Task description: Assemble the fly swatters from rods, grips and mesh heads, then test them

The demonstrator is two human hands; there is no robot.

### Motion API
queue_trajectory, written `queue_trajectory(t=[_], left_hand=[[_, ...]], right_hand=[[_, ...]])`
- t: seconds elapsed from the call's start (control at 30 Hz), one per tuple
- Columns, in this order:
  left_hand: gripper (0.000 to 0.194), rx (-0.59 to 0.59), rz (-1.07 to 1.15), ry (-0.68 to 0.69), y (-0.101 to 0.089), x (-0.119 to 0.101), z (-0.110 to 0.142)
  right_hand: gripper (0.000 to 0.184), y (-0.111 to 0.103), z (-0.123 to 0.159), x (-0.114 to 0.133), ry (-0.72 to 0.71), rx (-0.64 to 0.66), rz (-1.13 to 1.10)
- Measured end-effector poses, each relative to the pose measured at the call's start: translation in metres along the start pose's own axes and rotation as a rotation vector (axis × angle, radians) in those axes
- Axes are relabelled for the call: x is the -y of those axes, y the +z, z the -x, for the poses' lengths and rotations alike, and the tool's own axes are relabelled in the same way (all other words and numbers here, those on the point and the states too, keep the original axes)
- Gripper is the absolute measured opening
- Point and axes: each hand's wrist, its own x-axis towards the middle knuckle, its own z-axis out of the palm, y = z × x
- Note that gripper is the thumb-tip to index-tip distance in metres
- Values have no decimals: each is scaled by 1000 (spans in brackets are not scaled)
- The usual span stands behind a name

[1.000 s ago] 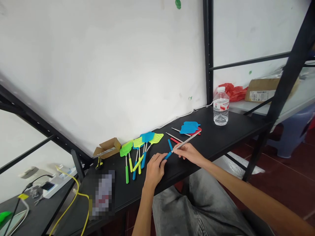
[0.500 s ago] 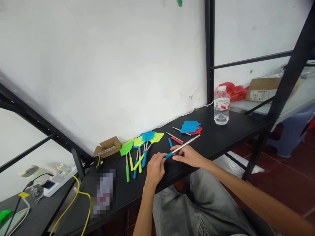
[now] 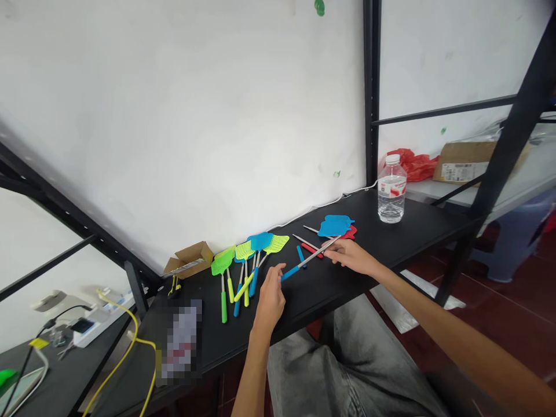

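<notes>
My left hand [image 3: 271, 294] is closed round the end of a blue fly swatter handle [image 3: 290, 273]. Its thin metal rod [image 3: 319, 250] slants up to the right, above the shelf. At the rod's far end are the bent fingers of my right hand [image 3: 351, 256], which appear to pinch it. Just beyond that hand, blue swatter heads [image 3: 334, 225] overlap a red swatter head [image 3: 350, 233]. Beneath the rod lie a red handle [image 3: 311, 249] and a loose blue handle [image 3: 300, 255]. Left of my hands rest several fly swatters with green, yellow and blue heads [image 3: 222, 263].
A water bottle [image 3: 391, 194] stands at the right of the black shelf [image 3: 417, 226]. To the left are an open cardboard box [image 3: 191, 259], a blurred-out packet [image 3: 179, 341] and a yellow cable [image 3: 138, 336]. Black frame posts [image 3: 372, 87] rise behind and at the right.
My right hand has moved right, from near the blue handle to the rod's far end. The left hand and handle have shifted slightly left, and more of the blue handle shows.
</notes>
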Motion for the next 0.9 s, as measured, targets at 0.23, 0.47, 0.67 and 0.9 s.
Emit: queue_trajectory(t=[0.23,0.47,0.67,0.9], left_hand=[[31,116,-99,12,-4,-13,-1],[24,76,-94,-78,-1,-2,1],[18,-143,139,-178,-2,-1,2],[19,-213,336,-178,-4,-5,-1]], right_hand=[[48,15,-3,7,13,-47,-269],[46,14,0,13,-76,124,-48],[34,-28,-6,-19,-133,-394,671],[28,-34,-7,-38,-234,-315,1037]])
